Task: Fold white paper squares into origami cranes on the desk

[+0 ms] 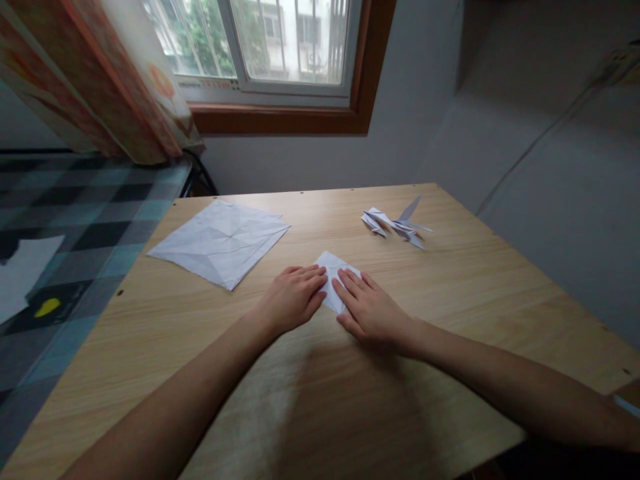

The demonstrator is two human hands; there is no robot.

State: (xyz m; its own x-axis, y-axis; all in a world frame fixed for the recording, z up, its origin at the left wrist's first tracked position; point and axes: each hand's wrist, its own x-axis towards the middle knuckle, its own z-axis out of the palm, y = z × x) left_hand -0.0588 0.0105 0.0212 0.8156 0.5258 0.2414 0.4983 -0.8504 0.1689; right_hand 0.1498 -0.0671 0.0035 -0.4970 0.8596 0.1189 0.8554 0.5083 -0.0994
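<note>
A small folded piece of white paper (pixel 331 288) lies on the wooden table between my two hands, partly covered by both. My left hand (pixel 296 297) rests on its left edge, fingers stretched out and close together. On the right side of the paper, my right hand (pixel 373 308) lies flat with its fingers extended and slightly apart. Neither hand grips anything. Under the fingers, the paper's edges are hidden. Beyond my right hand stand folded paper figures (pixel 397 225) with pointed flaps.
Creased white paper sheets (pixel 225 243) lie at the table's (pixel 280 400) back left. A bed with a checked cover (pixel 100 200) adjoins on the left, with white paper (pixel 30 270) on it. A window (pixel 295 47) and patterned curtain (pixel 110 73) are behind; a cable (pixel 530 150) runs along the right wall.
</note>
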